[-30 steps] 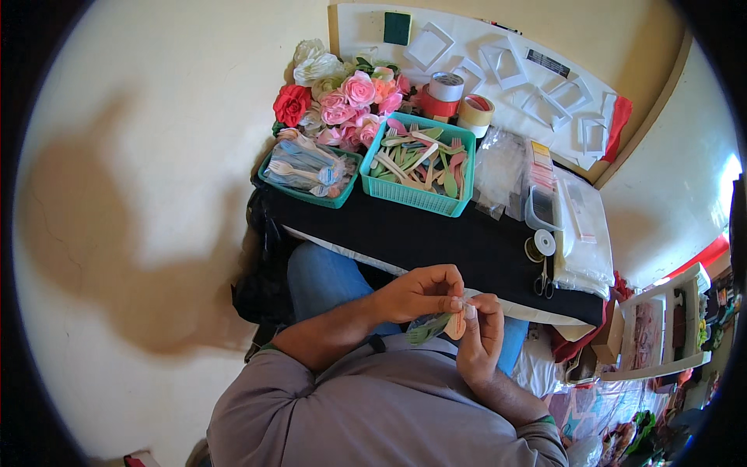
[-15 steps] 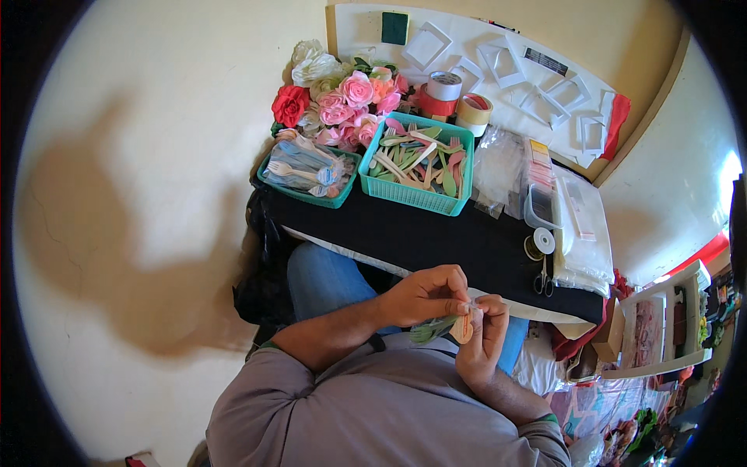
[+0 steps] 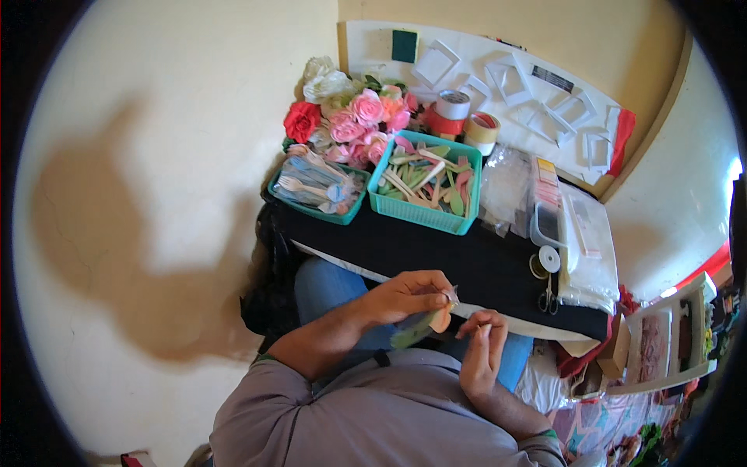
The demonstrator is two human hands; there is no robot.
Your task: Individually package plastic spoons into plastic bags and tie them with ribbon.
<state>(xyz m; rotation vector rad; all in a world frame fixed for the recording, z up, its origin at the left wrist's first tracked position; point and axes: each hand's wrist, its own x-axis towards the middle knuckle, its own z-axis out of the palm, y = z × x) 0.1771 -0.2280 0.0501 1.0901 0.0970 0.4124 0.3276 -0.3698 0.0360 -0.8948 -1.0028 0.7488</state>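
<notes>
Over my lap, my left hand (image 3: 411, 296) pinches the gathered top of a small clear plastic bag (image 3: 412, 330). Green cutlery shows blurred through the bag, beside a rounded peach-coloured piece (image 3: 440, 319), perhaps a spoon's bowl or a tag. Just right of the bag and apart from it, my right hand (image 3: 484, 350) is raised with thumb and fingertips pressed together; whether something thin is between them is too small to make out. Beyond my hands, a turquoise basket (image 3: 424, 215) holds loose coloured spoons and forks. A smaller teal basket (image 3: 311, 212) holds bagged cutlery sets.
On the black cloth (image 3: 436, 253) at the right lie scissors (image 3: 548, 299), a wire spool (image 3: 549, 259), a clear container (image 3: 546, 226) and clear plastic bags (image 3: 587, 249). Tape rolls (image 3: 482, 132) and artificial flowers (image 3: 354, 117) stand behind the baskets. White frames hang on a board (image 3: 373, 47).
My hands have come apart: the right has let go of the bag's top and moved slightly right and down. My left hand keeps the bag, shifted a little left. The whole view has tilted slightly.
</notes>
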